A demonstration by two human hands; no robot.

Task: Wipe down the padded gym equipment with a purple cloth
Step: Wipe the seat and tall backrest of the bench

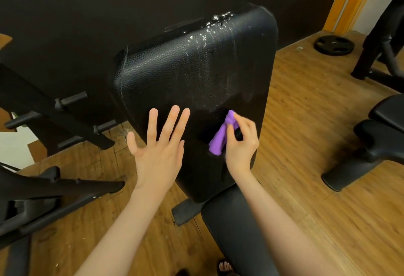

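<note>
The purple cloth (220, 136) is bunched into a narrow twist and sits against the lower right part of the black backrest (192, 74), pinched between the thumb and curled fingers of the right hand (241, 142). That hand also seems to hold something small and dark behind the cloth — what it is cannot be told. The backrest is tilted up, its grained surface speckled with wet droplets and streaks across the upper and right areas, while the patch just above the cloth looks darker and smooth. The left hand (159, 144) is spread flat with straight fingers in front of the lower left of the pad; whether the palm touches it cannot be told. Below the backrest, the black seat (231, 227) runs toward the camera between the two bare forearms. The bench stands on a wooden floor (306, 122), with a dark wall behind it. To the left are black frame bars and pegs of another machine (65, 122); to the right, another padded bench (382, 135) and — farther back — a weight plate (333, 44) lying flat on the floor.
</note>
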